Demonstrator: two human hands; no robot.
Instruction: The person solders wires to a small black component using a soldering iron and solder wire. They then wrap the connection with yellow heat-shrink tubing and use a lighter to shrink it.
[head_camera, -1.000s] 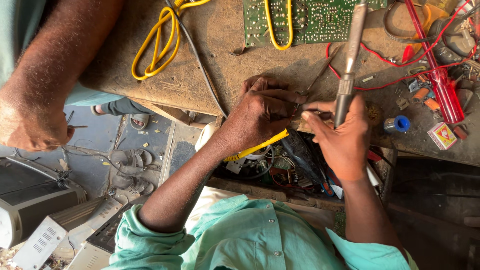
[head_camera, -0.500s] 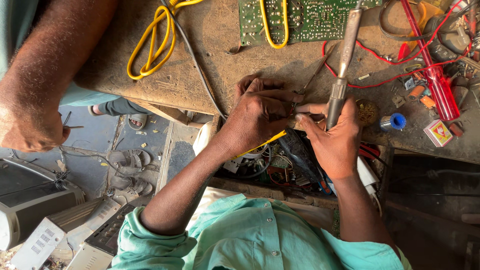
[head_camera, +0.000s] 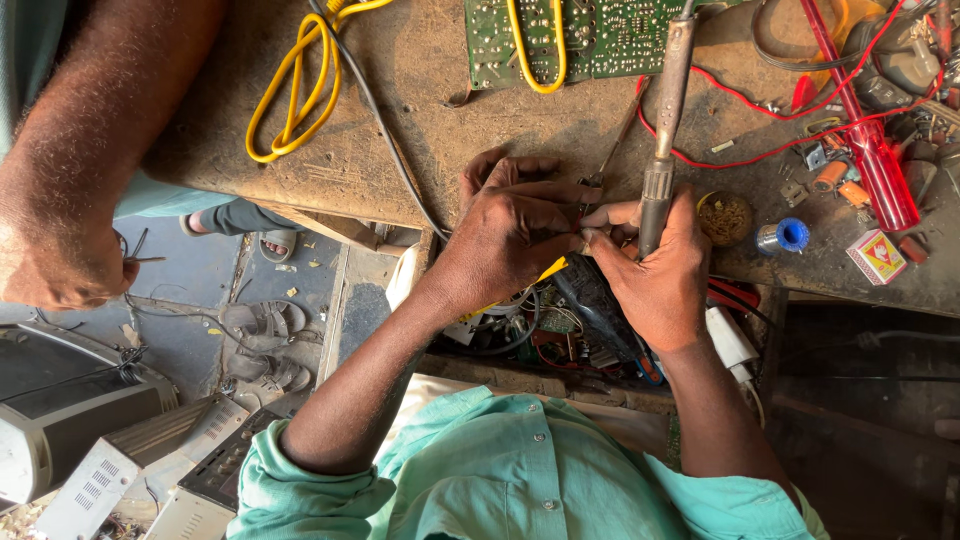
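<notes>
My right hand (head_camera: 655, 270) grips a soldering iron (head_camera: 668, 90) by its handle; the shaft points away over the worn wooden bench (head_camera: 420, 130). My left hand (head_camera: 510, 225) is closed beside it. Its fingertips meet my right thumb and forefinger, pinching a thin metal piece (head_camera: 610, 150) that sticks out toward a green circuit board (head_camera: 600, 35). What sits between the fingertips is too small to make out. Below my hands lies an opened device with wires and parts (head_camera: 560, 320).
A yellow cable (head_camera: 290, 90) and black cord cross the bench. Red wires (head_camera: 760, 150), a red tool (head_camera: 865, 140), a round brown tin (head_camera: 725, 217), a blue spool (head_camera: 785, 237) and a small box (head_camera: 875, 257) lie right. Another person's hand (head_camera: 60, 270) holds thin wires left. Grey casings (head_camera: 60, 410) and sandals (head_camera: 255, 320) are on the floor.
My hands stay together at the bench edge with the same grips. The soldering iron has tilted slightly, and the view has shifted a little.
</notes>
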